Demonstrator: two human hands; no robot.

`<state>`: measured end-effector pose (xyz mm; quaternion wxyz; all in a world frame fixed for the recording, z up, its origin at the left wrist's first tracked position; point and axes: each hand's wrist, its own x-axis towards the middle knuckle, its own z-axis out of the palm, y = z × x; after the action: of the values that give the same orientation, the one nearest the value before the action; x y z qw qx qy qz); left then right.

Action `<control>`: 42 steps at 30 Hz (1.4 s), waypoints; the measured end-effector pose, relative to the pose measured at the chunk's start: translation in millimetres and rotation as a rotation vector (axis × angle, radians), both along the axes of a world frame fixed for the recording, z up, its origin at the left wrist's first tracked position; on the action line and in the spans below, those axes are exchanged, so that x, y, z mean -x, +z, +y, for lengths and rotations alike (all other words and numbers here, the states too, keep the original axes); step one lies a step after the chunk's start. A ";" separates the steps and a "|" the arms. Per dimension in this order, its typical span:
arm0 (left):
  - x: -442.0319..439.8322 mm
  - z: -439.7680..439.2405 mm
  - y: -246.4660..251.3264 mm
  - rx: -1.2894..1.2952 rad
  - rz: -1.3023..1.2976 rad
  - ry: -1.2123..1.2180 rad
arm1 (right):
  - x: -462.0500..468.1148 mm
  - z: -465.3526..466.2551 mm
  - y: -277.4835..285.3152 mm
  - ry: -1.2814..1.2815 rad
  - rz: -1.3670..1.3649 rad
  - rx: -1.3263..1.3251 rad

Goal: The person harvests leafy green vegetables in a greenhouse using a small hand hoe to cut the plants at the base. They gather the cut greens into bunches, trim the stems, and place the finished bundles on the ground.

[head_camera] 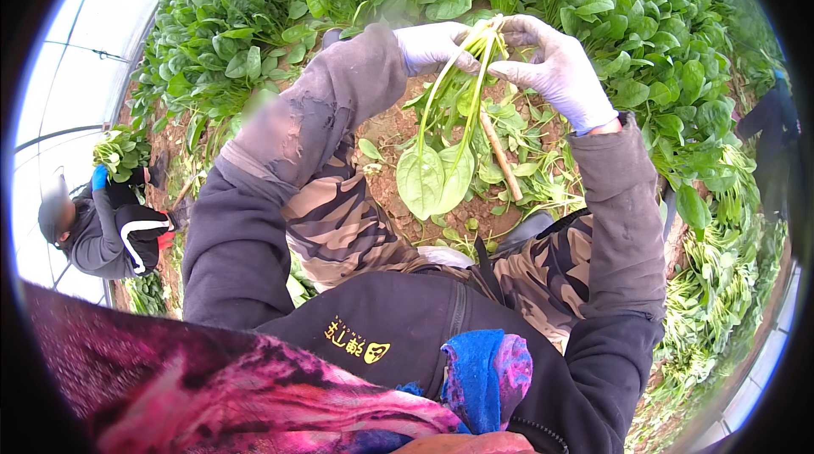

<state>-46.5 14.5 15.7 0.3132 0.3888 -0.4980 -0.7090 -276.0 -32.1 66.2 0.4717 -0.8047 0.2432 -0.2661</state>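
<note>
A small spinach plant (467,117) hangs from my gloved hands, root end up and leaves down. My left hand (439,47) is closed around its pale stems. The fingers of my right hand (556,69) pinch the root end from the other side, with the thumb beside the stems. Both disposable gloves are soiled. Two broad leaves face me, and more leaves behind them are partly hidden. Below my hands, a slim wooden stick or handle (502,158) slants over the ground; its upper end is covered by the plant.
Dense rows of spinach (591,2) grow ahead and to the right. Loose leaves (499,180) litter the soil between my legs. Pulled spinach (706,295) lies along my right side. A crouching person (114,231) at the left holds a spinach bunch (121,152) near the plastic greenhouse wall (70,72).
</note>
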 end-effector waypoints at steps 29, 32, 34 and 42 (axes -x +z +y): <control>-24.9 2.1 12.3 0.168 0.112 0.014 | 105.0 -47.5 -1.7 0.079 1.165 -0.109; -21.2 0.5 11.5 0.139 0.075 -0.156 | 69.9 -30.7 -13.2 0.113 0.601 0.042; -16.6 -0.3 8.3 0.066 0.077 -0.180 | 36.4 -18.5 -18.6 0.045 0.187 -0.070; -14.7 -0.1 -13.2 -0.106 0.086 -0.106 | -11.1 2.6 -5.6 0.063 -0.012 -0.220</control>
<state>-31.8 14.4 2.5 0.2752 0.3473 -0.4658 -0.7660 -264.9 -29.5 60.6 0.5669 -0.7537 0.2425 -0.2276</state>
